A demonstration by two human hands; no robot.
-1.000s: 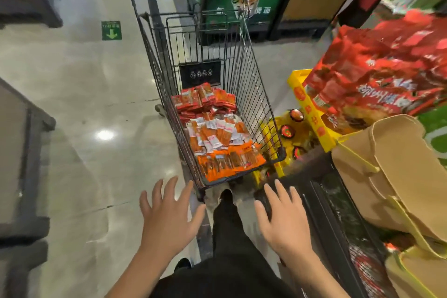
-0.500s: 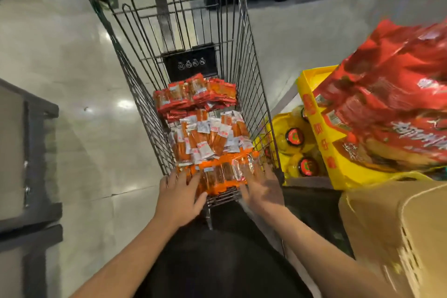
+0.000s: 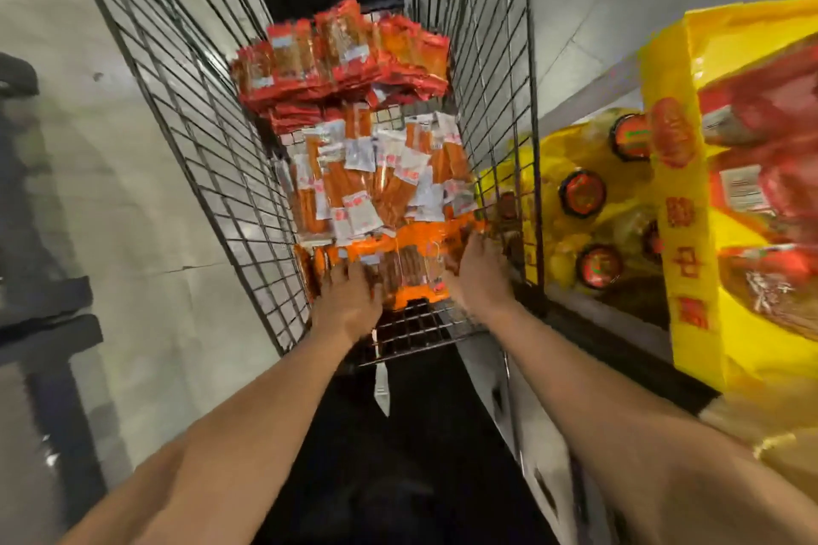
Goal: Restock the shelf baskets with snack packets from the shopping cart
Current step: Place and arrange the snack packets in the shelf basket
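A second ago my hands hung spread short of the cart [image 3: 186,71]; now my left hand [image 3: 347,301] and right hand [image 3: 480,274] sit on the orange snack packets [image 3: 407,266] at frame centre. Blur hides whether my fingers have closed, so the first pickup is starting.

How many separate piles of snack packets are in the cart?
3: red packets at the far end of the cart, clear white-labelled packets in the middle, orange packets nearest the person. Others may lie hidden underneath.
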